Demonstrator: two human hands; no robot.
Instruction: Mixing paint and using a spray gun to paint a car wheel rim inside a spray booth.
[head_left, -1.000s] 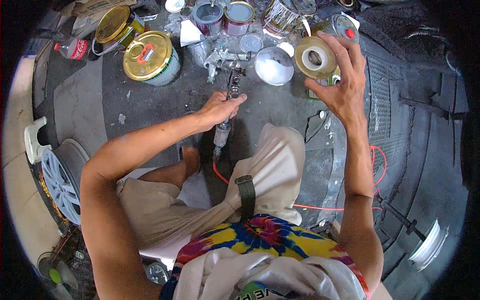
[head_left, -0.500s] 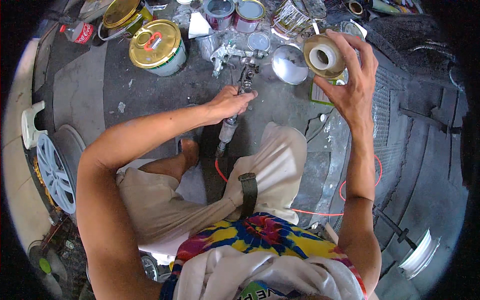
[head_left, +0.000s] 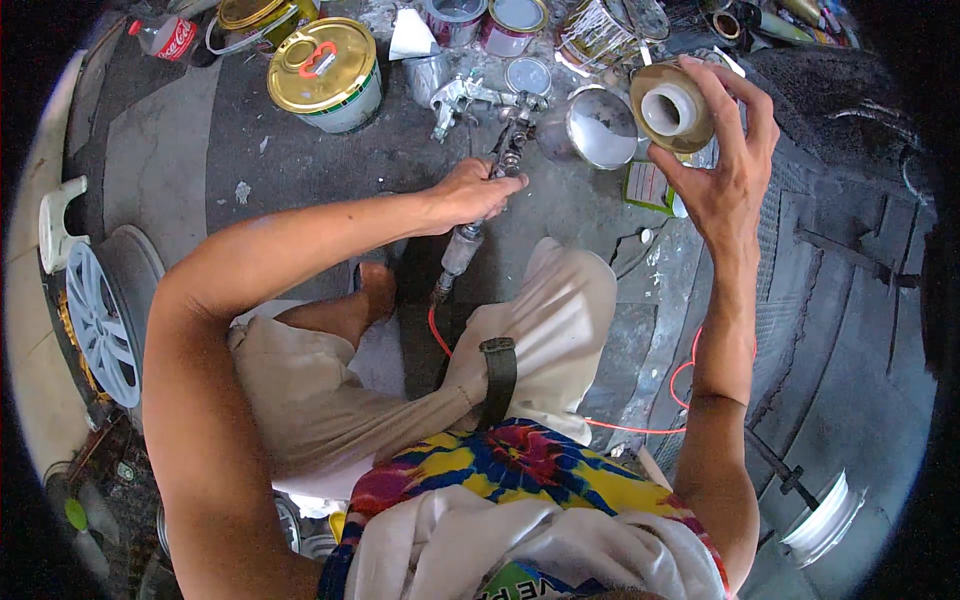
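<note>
Paint-spattered concrete floor [head_left: 290, 160] is lying under us, crowded with tins. We are wrapping our left hand [head_left: 470, 192] around the spray gun [head_left: 500, 165], fingers [head_left: 490, 190] closed on its metal handle; the open cup [head_left: 592, 127] is sitting just beyond them. Our right hand [head_left: 722, 170] is raising a round brass-coloured lid [head_left: 672, 108], fingertips pinching its rim. We judge the gun rigid, fairly heavy, best held by the handle; the lid light, thin, possibly slick.
</note>
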